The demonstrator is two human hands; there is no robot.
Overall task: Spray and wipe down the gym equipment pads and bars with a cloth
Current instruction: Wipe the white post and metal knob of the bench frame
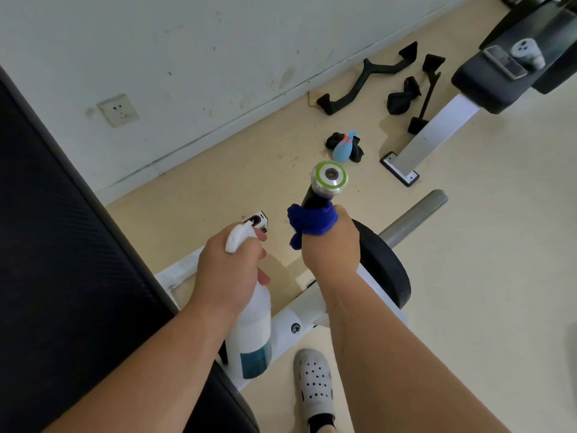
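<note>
The light is even, soft and fairly bright, with a cool greenish cast on the wall [218, 57]. Shadows are faint: a soft one lies on the floor [468, 245] beneath the hands. A small highlight glints on the metal end cap [330, 177]. Wide-angle distortion bows lines near the edges. The picture is slightly soft throughout, softest at far right.

You stand on a pale beige floor [468, 276] meeting a scuffed white wall [218, 42]. A wall socket [118, 110] sits low, near the floor. Black cable-machine handles [362, 85] lie scattered along the wall's base.
</note>
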